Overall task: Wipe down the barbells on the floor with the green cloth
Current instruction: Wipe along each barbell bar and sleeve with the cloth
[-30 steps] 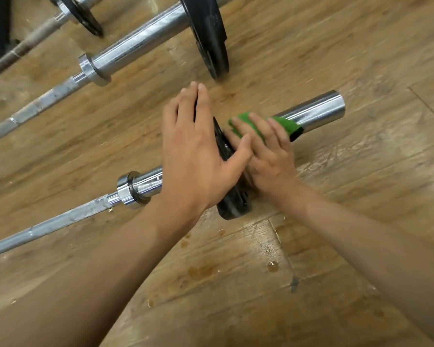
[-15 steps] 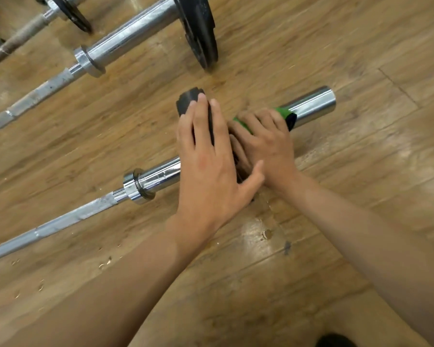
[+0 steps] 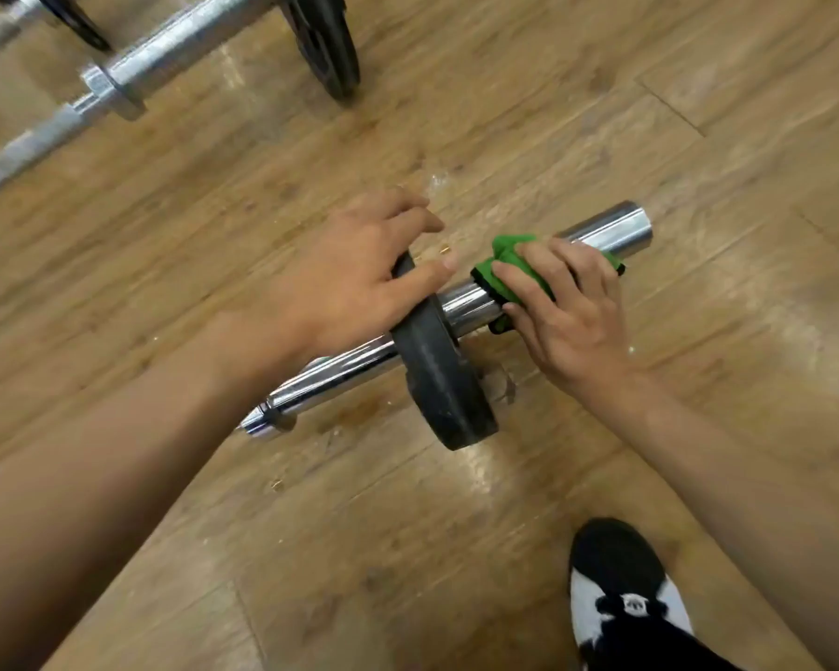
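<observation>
A chrome barbell sleeve point(image 3: 606, 230) lies on the wooden floor, running from lower left to upper right. A small black weight plate point(image 3: 442, 380) sits on it. My left hand point(image 3: 359, 278) grips the top of that plate, fingers curled over its rim. My right hand point(image 3: 563, 307) holds the green cloth point(image 3: 509, 263) wrapped over the sleeve, just right of the plate. The sleeve's bare end sticks out beyond the cloth.
A second barbell point(image 3: 185, 46) with a black plate point(image 3: 325, 46) lies at the upper left, with part of a third plate point(image 3: 78, 16) behind it. My black-and-white shoe point(image 3: 621, 598) stands at the lower right. Small crumbs and wet-looking patches mark the floor.
The plate has slid left along the sleeve, exposing chrome between it and the cloth. My left hand went from flat against the plate to gripping its rim. The view moved closer.
</observation>
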`<action>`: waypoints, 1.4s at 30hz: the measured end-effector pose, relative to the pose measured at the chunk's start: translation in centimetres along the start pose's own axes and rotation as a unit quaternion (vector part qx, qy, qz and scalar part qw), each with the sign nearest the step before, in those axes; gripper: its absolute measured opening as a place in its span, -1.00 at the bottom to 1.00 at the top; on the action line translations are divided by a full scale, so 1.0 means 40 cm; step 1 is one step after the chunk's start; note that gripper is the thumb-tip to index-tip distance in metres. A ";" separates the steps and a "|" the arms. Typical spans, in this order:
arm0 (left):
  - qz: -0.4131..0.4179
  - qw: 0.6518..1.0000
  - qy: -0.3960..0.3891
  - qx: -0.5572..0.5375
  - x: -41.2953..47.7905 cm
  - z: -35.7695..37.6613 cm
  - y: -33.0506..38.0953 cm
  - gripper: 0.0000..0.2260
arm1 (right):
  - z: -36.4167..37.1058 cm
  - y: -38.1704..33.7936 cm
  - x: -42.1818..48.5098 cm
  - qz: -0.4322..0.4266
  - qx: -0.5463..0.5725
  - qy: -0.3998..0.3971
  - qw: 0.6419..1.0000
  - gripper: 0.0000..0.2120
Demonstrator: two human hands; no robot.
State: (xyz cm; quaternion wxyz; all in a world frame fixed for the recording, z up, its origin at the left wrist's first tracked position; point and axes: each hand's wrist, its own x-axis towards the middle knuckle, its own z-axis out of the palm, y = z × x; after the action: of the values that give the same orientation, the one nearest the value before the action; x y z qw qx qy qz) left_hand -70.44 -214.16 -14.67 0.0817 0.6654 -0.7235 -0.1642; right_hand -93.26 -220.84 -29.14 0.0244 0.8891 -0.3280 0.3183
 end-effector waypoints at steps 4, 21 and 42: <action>0.134 0.987 0.000 0.092 -0.091 0.046 0.086 -0.41 | -0.070 0.050 -0.026 0.113 -0.005 0.001 0.994 -0.69; 0.256 0.966 0.038 0.020 -0.231 0.159 0.247 -0.44 | -0.277 0.038 -0.234 0.211 -0.047 -0.026 0.976 -0.83; 0.167 0.984 0.039 -0.036 -0.257 0.179 0.246 -0.46 | -0.257 -0.190 -0.256 0.024 0.041 -0.098 0.994 -0.71</action>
State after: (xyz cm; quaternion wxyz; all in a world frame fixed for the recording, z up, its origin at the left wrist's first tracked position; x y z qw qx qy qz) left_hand -81.05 -202.48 -16.92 0.1604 0.5377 -0.8144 -0.1479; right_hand -100.32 -206.45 -25.66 -0.0516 0.9080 -0.3371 0.2436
